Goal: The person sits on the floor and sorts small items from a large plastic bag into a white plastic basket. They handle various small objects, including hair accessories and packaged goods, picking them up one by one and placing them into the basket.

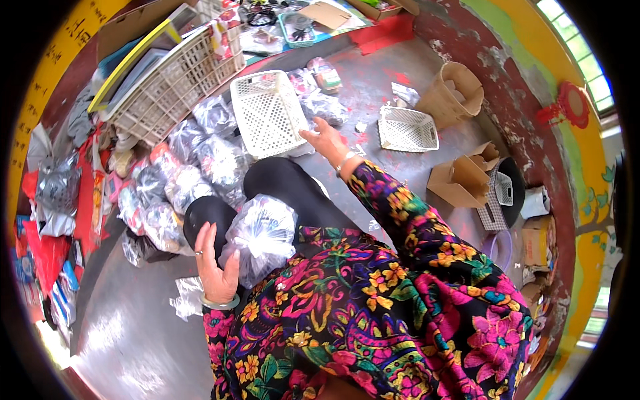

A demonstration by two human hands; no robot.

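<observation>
A clear plastic bag with a gathered top (260, 233) rests on my lap against my black-trousered legs. My left hand (217, 263) is beside it, fingers stretched up and thumb apart, the thumb next to the bag's side. My right hand (327, 141) reaches forward to the right edge of a white perforated plastic basket (269, 113). Its fingers are extended and hold nothing; whether they touch the rim I cannot tell. The basket looks bare inside. Several filled plastic bags (220, 163) lie heaped left of the basket, and a few more (325, 107) lie behind it.
A large cream crate (180, 83) with folders stands at the far left. To the right are a smaller white basket (408, 130), a brown paper-like bin (453, 97), an open cardboard box (460, 181) and a purple-rimmed tub (499, 248). A crumpled clear wrapper (189, 298) lies on the floor.
</observation>
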